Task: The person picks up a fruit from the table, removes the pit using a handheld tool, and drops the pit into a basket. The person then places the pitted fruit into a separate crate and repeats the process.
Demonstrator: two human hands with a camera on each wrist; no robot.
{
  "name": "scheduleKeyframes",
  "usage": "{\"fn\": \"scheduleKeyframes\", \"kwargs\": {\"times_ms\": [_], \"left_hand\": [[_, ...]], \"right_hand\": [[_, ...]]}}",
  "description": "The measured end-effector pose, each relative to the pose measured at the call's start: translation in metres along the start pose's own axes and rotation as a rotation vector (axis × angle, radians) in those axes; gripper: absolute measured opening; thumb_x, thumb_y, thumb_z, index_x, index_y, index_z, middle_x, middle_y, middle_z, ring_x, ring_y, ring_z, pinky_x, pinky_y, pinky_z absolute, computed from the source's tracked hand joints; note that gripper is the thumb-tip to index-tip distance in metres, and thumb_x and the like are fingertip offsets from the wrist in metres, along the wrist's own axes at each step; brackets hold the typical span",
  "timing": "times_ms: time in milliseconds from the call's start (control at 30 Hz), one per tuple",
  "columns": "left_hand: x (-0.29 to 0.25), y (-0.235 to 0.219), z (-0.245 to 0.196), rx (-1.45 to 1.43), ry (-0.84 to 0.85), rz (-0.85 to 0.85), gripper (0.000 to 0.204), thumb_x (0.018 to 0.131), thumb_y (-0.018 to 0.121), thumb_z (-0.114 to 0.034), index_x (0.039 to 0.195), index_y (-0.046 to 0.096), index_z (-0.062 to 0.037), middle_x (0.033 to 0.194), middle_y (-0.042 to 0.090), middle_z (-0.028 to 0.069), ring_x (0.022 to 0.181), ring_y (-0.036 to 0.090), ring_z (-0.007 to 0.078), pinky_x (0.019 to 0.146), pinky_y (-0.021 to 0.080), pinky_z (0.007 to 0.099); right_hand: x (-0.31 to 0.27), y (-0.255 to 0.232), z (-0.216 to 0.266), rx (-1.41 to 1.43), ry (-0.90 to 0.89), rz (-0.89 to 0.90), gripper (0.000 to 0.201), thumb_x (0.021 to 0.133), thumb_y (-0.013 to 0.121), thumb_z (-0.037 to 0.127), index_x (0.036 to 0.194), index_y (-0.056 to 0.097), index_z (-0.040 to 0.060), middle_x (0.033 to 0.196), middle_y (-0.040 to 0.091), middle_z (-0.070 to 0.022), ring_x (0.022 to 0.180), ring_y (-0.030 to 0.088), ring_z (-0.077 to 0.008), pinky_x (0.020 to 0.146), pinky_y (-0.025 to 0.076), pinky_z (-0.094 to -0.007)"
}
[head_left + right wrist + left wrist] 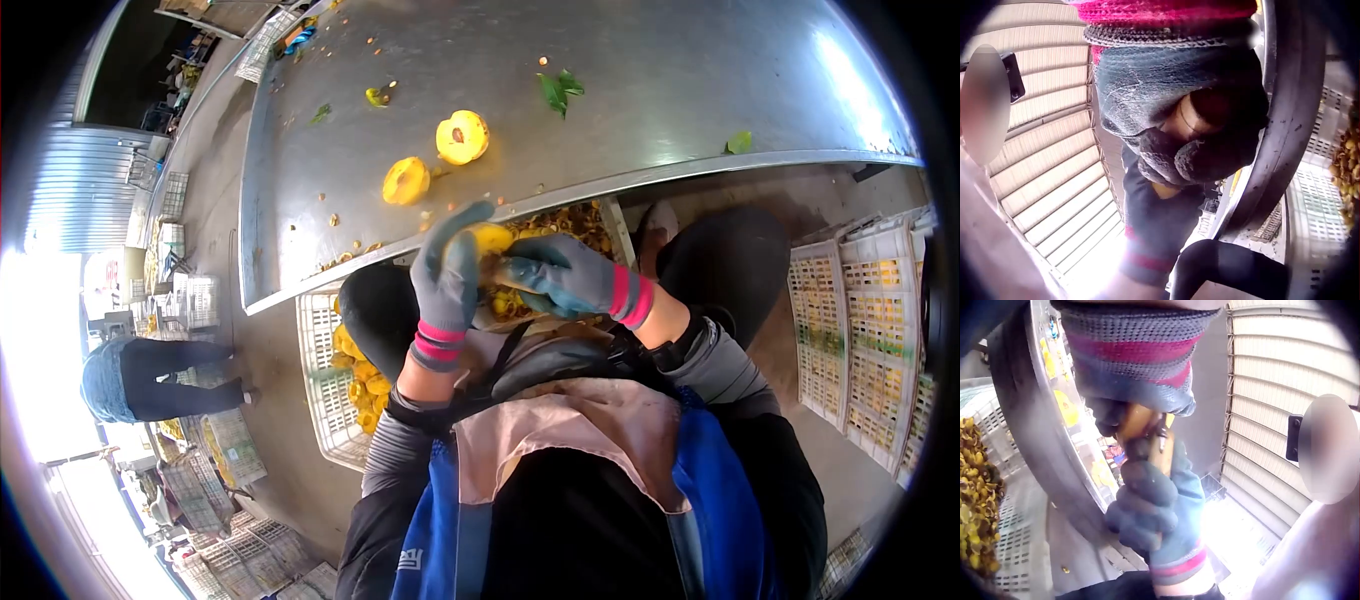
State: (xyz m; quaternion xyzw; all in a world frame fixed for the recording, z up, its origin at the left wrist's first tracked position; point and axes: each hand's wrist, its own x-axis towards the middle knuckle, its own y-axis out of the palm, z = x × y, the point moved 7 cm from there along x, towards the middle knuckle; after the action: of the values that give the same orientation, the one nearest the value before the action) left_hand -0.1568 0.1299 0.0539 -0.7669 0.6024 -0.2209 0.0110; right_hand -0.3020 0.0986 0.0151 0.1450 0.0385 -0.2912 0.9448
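Gloved in grey, the left hand (447, 275) (1132, 369) holds a yellow fruit (490, 238) (1137, 422) above the metal table's near edge. The right hand (565, 277) (1147, 503) (1147, 87) grips a wooden-handled tool (1161, 453) (1194, 115), its dark metal end against the fruit. The fingers partly cover both fruit and tool end. Two yellow fruit halves, one (463, 137) with a brown centre and another (406, 181), lie on the table (640, 90) beyond the hands.
Green leaves (556, 92) and small scraps lie on the table. Below its edge is a container of peelings (580, 225). A white crate (322, 400) of yellow pieces stands left; stacked crates (822, 340) stand right. Another person (165, 380) bends at far left.
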Motion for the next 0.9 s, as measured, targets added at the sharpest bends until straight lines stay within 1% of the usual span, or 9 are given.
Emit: {"fn": "scheduleKeyframes", "kwargs": {"times_ms": [100,200,233,333,400,500,667,767,900], "left_hand": [[-0.014,-0.021,0.026,-0.519,-0.320,-0.191,0.043,0.102,0.052,-0.035,0.119,0.061,0.0043,0.099,0.069,0.0116,0.090,0.067,0.0225,0.081,0.056,0.0347],[-0.026,-0.069,-0.021,0.664,0.165,-0.124,0.045,0.101,0.053,-0.038,0.119,0.061,0.0025,0.098,0.069,0.0099,0.088,0.067,0.0209,0.076,0.057,0.0336],[-0.034,-0.085,-0.031,0.851,0.242,-0.145,0.045,0.101,0.054,-0.039,0.118,0.062,0.0017,0.098,0.069,0.0093,0.087,0.068,0.0209,0.075,0.057,0.0333],[-0.064,-0.195,0.001,-0.006,-0.262,-0.491,0.041,0.095,0.062,-0.035,0.119,0.063,-0.0017,0.101,0.070,0.0111,0.081,0.069,0.0254,0.072,0.057,0.0317],[-0.093,-0.277,0.043,0.469,-0.535,-0.509,0.045,0.099,0.057,-0.036,0.127,0.059,-0.0005,0.115,0.065,0.0142,0.101,0.065,0.0262,0.087,0.054,0.0359],[-0.052,-0.256,0.031,1.474,-0.268,-0.087,0.046,0.095,0.063,-0.033,0.131,0.057,-0.0047,0.128,0.059,0.0173,0.119,0.057,0.0327,0.101,0.046,0.0417],[0.090,-0.099,0.053,0.472,-0.305,0.067,0.062,0.090,0.068,-0.025,0.145,0.044,-0.0072,0.140,0.050,0.0172,0.119,0.057,0.0289,0.098,0.048,0.0380],[0.159,-0.028,0.094,0.926,-0.088,0.203,0.069,0.086,0.073,-0.024,0.145,0.043,-0.0050,0.136,0.053,0.0182,0.112,0.062,0.0262,0.090,0.052,0.0366],[0.169,0.008,0.147,0.656,-0.323,0.351,0.073,0.074,0.081,-0.017,0.138,0.049,-0.0048,0.129,0.056,0.0178,0.110,0.062,0.0280,0.097,0.049,0.0375]], "right_hand": [[0.004,-0.008,-0.010,-0.048,-0.157,-0.059,0.036,0.098,0.059,0.028,0.119,0.060,-0.0016,0.081,0.063,-0.0096,0.068,0.058,-0.0133,0.065,0.048,-0.0295],[0.009,-0.014,-0.013,-0.519,-0.395,-0.175,0.041,0.097,0.061,0.030,0.125,0.059,0.0004,0.088,0.068,-0.0133,0.072,0.062,-0.0167,0.067,0.049,-0.0312],[0.005,-0.013,-0.013,-0.678,-0.108,-0.156,0.043,0.095,0.058,0.034,0.124,0.060,0.0014,0.112,0.068,-0.0204,0.100,0.066,-0.0381,0.085,0.051,-0.0416],[0.011,-0.015,-0.058,-1.104,0.290,-0.047,0.041,0.093,0.057,0.037,0.120,0.060,0.0060,0.111,0.068,-0.0186,0.101,0.066,-0.0362,0.086,0.050,-0.0447],[0.014,-0.015,-0.065,-1.099,0.291,-0.027,0.037,0.092,0.057,0.038,0.114,0.061,0.0093,0.108,0.069,-0.0180,0.100,0.066,-0.0351,0.085,0.050,-0.0466],[0.016,-0.013,-0.046,-0.933,0.187,-0.100,0.038,0.091,0.058,0.037,0.116,0.061,0.0087,0.107,0.068,-0.0193,0.100,0.065,-0.0364,0.086,0.050,-0.0464],[0.007,-0.024,-0.008,-0.685,-0.041,-0.237,0.040,0.089,0.063,0.033,0.116,0.059,0.0046,0.103,0.066,-0.0223,0.098,0.063,-0.0405,0.085,0.050,-0.0466],[0.005,-0.039,-0.003,-0.572,-0.194,-0.353,0.038,0.089,0.065,0.028,0.116,0.058,0.0024,0.102,0.065,-0.0232,0.097,0.062,-0.0417,0.083,0.050,-0.0457],[0.000,-0.060,-0.002,-0.447,-0.252,-0.542,0.037,0.090,0.067,0.024,0.115,0.058,0.0002,0.098,0.066,-0.0233,0.091,0.063,-0.0418,0.077,0.050,-0.0446]]}}
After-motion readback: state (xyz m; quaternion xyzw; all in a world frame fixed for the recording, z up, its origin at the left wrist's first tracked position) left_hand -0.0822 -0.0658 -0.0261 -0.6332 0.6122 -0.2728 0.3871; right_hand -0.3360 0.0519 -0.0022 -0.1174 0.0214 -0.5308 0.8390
